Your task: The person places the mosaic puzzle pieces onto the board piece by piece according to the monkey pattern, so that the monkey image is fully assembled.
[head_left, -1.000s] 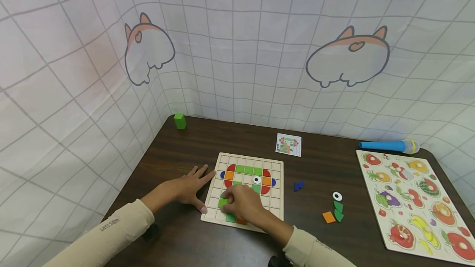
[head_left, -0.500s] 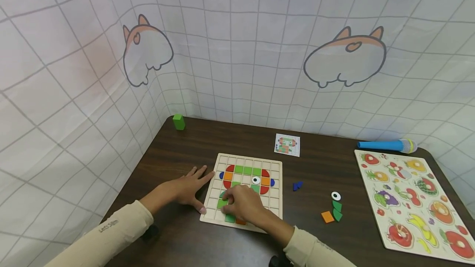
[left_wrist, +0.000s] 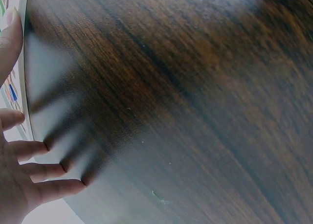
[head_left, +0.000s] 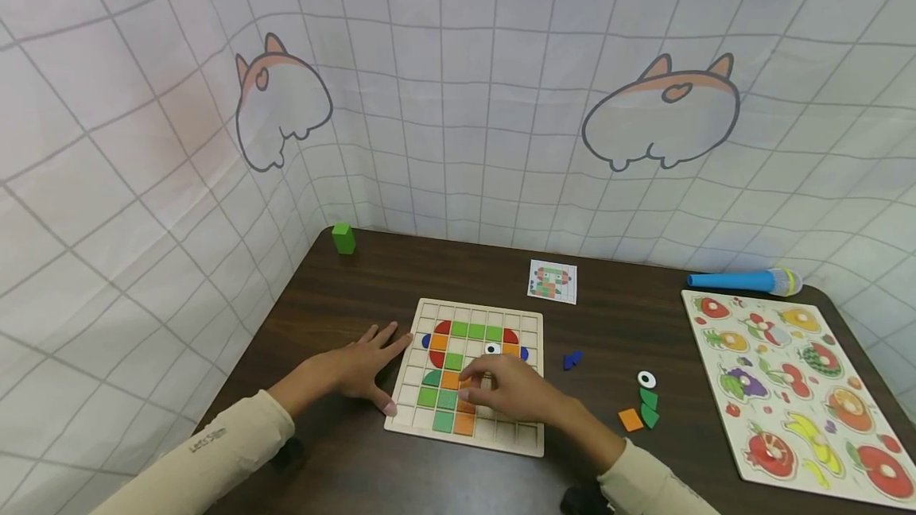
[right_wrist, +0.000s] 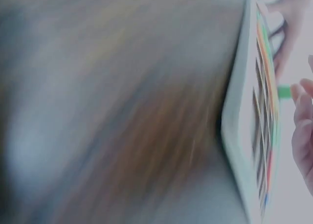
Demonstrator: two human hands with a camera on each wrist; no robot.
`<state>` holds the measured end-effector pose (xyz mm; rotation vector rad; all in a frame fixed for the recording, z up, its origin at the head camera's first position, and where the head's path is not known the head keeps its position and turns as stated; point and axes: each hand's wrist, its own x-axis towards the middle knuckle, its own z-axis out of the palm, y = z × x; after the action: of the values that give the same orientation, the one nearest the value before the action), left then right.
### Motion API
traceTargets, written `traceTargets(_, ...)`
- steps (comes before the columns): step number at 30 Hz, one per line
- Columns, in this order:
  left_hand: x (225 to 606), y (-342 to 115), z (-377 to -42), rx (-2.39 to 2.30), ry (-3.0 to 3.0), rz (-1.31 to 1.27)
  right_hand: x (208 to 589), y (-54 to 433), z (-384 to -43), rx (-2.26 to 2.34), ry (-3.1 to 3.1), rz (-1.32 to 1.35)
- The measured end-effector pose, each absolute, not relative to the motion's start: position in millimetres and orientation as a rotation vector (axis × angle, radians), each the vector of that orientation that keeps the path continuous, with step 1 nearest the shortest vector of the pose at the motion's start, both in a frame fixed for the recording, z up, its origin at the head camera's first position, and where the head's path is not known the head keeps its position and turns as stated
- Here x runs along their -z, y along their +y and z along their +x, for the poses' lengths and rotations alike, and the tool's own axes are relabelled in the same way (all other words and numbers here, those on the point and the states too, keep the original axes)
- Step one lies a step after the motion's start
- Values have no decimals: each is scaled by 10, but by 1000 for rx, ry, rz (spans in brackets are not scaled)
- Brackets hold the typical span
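Observation:
My left hand [head_left: 356, 368] lies with fingers spread at the left side of a wooden grid board [head_left: 472, 314], its thumb on the board's edge. On the board are red quarter-rounds, orange and green square tiles, blue half-rounds and an eye tile [head_left: 492, 349]. A green quarter-round [head_left: 432, 378] sits above a green square tile [head_left: 427, 396] in the lower left part. Over the middle of the board hovers my right hand [head_left: 511, 386], its fingers loosely bent with no piece visible between them; it hides some cells. The right wrist view is blurred and catches only fingertips [right_wrist: 303, 121] beside the board.
Right of the board lie blue pieces [head_left: 572, 361], a loose eye disc [head_left: 646, 379], green leaf-shaped pieces [head_left: 648, 399] and an orange square [head_left: 630, 420]. Farther off are a pattern card [head_left: 552, 282], a green block [head_left: 343, 238], a toy microphone [head_left: 744, 282] and a fruit puzzle [head_left: 780, 420].
My right hand has come away from the green quarter-round at the board's lower left and shifted right, uncovering the tiles there. The left hand stays in place.

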<state>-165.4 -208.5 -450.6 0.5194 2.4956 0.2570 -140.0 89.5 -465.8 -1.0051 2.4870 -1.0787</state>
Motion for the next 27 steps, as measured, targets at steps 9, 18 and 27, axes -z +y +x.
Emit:
traceTargets(9, 4519, -2093, -1654, -263, 2495, 531, 4687, 1972, -1385, 1068, 2522, -962)
traceTargets(18, 4534, -2096, -1663, -265, 2496, 549, 4772, 2847, -1242, 1006, 2645, -861)
traceTargets(27, 4539, -2096, -1662, -258, 2497, 547, 4850, 3037, -1157, 934, 2714, -861)
